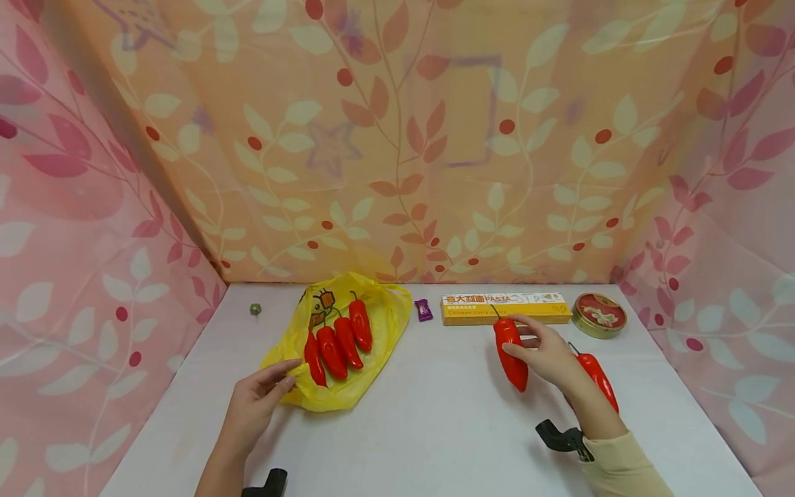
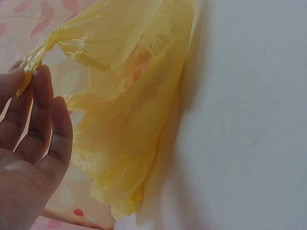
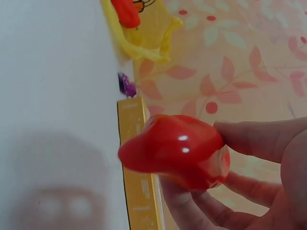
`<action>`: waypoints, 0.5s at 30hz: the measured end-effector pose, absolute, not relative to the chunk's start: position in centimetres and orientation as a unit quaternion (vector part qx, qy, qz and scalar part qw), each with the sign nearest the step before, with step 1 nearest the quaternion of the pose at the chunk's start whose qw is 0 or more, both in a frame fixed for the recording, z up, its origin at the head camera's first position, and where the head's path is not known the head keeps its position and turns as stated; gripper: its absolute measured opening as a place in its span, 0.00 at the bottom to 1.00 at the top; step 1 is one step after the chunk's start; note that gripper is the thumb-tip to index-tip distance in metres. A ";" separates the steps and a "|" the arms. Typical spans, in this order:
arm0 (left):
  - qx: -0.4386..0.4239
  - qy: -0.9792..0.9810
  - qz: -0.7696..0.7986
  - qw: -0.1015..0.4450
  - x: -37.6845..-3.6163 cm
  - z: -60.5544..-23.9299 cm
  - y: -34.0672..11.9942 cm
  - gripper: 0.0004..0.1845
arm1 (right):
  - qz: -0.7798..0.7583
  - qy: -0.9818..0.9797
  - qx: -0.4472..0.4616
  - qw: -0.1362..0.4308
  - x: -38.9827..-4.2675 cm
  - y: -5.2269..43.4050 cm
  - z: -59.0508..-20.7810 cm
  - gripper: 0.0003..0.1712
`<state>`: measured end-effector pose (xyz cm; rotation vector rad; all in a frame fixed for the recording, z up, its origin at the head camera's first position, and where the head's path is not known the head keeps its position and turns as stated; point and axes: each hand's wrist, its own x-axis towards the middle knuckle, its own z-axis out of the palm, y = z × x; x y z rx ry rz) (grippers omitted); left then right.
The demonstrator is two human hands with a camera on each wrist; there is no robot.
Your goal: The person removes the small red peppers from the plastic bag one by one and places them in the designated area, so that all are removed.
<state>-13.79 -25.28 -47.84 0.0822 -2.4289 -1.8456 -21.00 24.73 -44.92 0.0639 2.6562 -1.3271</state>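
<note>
My left hand (image 1: pixel 254 397) pinches the near left edge of a yellow plastic bag (image 1: pixel 379 345); the left wrist view shows the bag's film (image 2: pixel 129 110) caught between thumb and fingers. Several red chili peppers (image 1: pixel 332 351) lie side by side on the bag. Over the right part of the table, my right hand (image 1: pixel 543 348) holds another red chili pepper (image 1: pixel 512 355) between thumb and fingers, its stem up and its tip down. That pepper (image 3: pixel 177 151) looks glossy in the right wrist view. One more red chili pepper (image 1: pixel 599 379) lies on the table, partly hidden behind the right forearm.
A yellow and white pasta box (image 1: pixel 506 315) lies along the back, beside a round tin (image 1: pixel 599 315). Between bag and box sits a small purple wrapped candy (image 1: pixel 424 310). A little green object (image 1: pixel 255 309) is at the back left. Patterned cloth (image 1: pixel 397 172) encloses the white table (image 1: pixel 422 428).
</note>
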 end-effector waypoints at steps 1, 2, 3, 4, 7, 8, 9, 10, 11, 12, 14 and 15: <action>0.027 -0.795 -0.605 0.045 -13.8 -47.8 -25.3 0.17 | -0.438 0.895 0.022 0.085 -20.9 25.0 -45.0 0.45; 0.026 -0.794 -0.605 0.046 -13.8 -47.8 -25.3 0.17 | -0.432 0.898 0.023 0.083 -20.7 25.3 -45.0 0.45; 0.026 -0.794 -0.606 0.046 -13.8 -47.9 -25.3 0.17 | -0.425 0.901 0.022 0.080 -20.6 25.5 -45.1 0.45; 0.024 -0.794 -0.606 0.046 -13.8 -47.9 -25.3 0.17 | -0.419 0.904 0.023 0.079 -20.4 25.8 -45.2 0.45; 0.020 -0.795 -0.604 0.047 -13.8 -47.9 -25.2 0.17 | -0.402 0.912 0.028 0.072 -20.0 26.6 -45.4 0.45; 0.020 -0.796 -0.603 0.047 -13.8 -47.9 -25.2 0.17 | -0.395 0.915 0.031 0.069 -19.9 26.8 -45.5 0.45; 0.020 -0.796 -0.603 0.047 -13.8 -47.9 -25.2 0.17 | -0.390 0.918 0.032 0.066 -19.8 27.0 -45.6 0.45; 0.021 -0.796 -0.603 0.046 -13.8 -47.8 -25.2 0.17 | -0.383 0.921 0.033 0.062 -19.6 27.2 -45.7 0.45; 0.022 -0.797 -0.603 0.045 -13.8 -47.8 -25.2 0.17 | -0.376 0.924 0.034 0.058 -19.5 27.4 -45.8 0.45; 0.023 -0.796 -0.603 0.043 -13.8 -47.8 -25.2 0.17 | -0.370 0.927 0.035 0.054 -19.3 27.6 -45.8 0.45; 0.028 -0.796 -0.603 0.042 -13.8 -47.7 -25.2 0.17 | -0.354 0.933 0.038 0.048 -18.9 27.9 -45.9 0.46; 0.030 -0.796 -0.603 0.041 -13.8 -47.7 -25.2 0.17 | -0.347 0.936 0.039 0.045 -18.7 28.1 -46.0 0.46</action>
